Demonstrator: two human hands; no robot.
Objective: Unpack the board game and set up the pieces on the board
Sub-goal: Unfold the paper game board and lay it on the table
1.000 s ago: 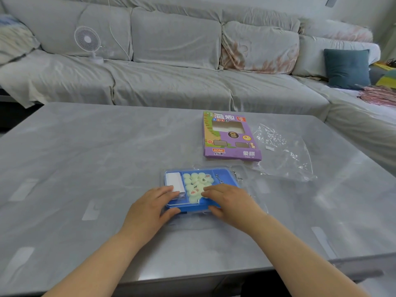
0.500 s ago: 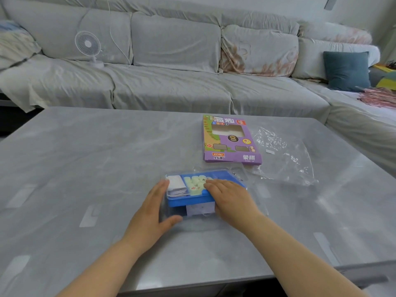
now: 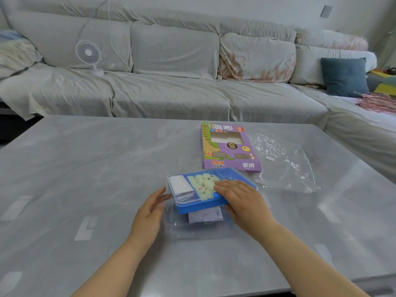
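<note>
While right hand grips blue tray edge, left hand seemingly apart.

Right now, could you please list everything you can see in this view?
tray: one, blue, table centre
game pieces: several, pale green, inside tray
folded paper: one, white, tray's left compartment
game box: one, purple, behind tray
plastic bag: one, clear, right of box
table: one, grey, foreground
sofa: one, pale grey, behind table
fan: one, white, on sofa
cushion: one, teal, sofa's right end
left hand: one, open, left of tray
right hand: one, gripping tray's near edge
</note>
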